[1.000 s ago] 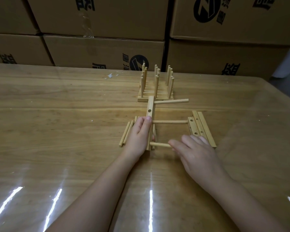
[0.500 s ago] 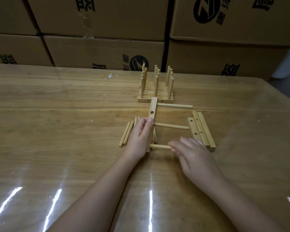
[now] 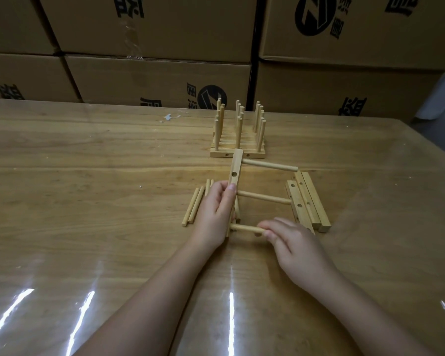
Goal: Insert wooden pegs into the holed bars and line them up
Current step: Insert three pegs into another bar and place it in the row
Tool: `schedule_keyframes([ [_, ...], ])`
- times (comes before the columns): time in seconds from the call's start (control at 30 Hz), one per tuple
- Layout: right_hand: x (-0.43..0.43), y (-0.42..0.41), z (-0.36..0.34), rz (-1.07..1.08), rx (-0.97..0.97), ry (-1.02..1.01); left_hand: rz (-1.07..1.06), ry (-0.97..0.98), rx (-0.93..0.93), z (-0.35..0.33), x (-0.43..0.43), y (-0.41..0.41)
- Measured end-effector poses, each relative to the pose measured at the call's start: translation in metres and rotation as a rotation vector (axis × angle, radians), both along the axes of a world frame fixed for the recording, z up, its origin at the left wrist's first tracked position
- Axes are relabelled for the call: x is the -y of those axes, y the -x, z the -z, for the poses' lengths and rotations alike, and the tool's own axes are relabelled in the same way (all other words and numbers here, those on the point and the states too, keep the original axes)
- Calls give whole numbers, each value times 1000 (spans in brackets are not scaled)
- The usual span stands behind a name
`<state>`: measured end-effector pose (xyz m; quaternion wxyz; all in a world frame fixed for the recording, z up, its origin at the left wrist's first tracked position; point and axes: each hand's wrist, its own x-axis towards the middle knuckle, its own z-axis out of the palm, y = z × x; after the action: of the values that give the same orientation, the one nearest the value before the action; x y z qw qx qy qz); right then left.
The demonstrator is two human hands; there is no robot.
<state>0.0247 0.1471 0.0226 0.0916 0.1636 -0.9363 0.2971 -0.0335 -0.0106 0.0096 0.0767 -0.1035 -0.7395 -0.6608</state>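
My left hand (image 3: 215, 214) grips a holed wooden bar (image 3: 235, 169) that lies on its side, pointing away from me. Three pegs stick out of it to the right: a far peg (image 3: 270, 165), a middle peg (image 3: 263, 197) and a near peg (image 3: 247, 228). My right hand (image 3: 293, 240) pinches the free end of the near peg. Loose pegs (image 3: 193, 205) lie just left of my left hand. A few empty holed bars (image 3: 307, 204) lie side by side to the right, touching the middle peg's tip.
A row of finished bars with upright pegs (image 3: 238, 134) stands on the table just beyond the held bar. Stacked cardboard boxes (image 3: 152, 75) wall off the table's far edge. The glossy table (image 3: 88, 201) ends at the right edge.
The held bar has tilted so its far end leans right and the pegs slant down to the right. My right hand still holds the near peg and has shifted slightly.
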Motion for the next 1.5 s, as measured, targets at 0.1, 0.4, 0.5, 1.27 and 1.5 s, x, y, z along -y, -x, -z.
schedule_keyframes([
  [0.1,-1,1,1,10,60,28,-10,39,-37,2,0,-1],
  [0.4,-4,5,6,-18,28,-78,-70,164,-121,5,-2,3],
  [0.5,-6,5,5,20,-123,-291,-96,251,-179,5,-3,3],
  [1.27,15,-7,1,49,-212,-321,14,207,-128,0,-10,-5],
  [1.5,13,-4,7,30,-62,-169,-13,235,-181,3,-12,-4],
])
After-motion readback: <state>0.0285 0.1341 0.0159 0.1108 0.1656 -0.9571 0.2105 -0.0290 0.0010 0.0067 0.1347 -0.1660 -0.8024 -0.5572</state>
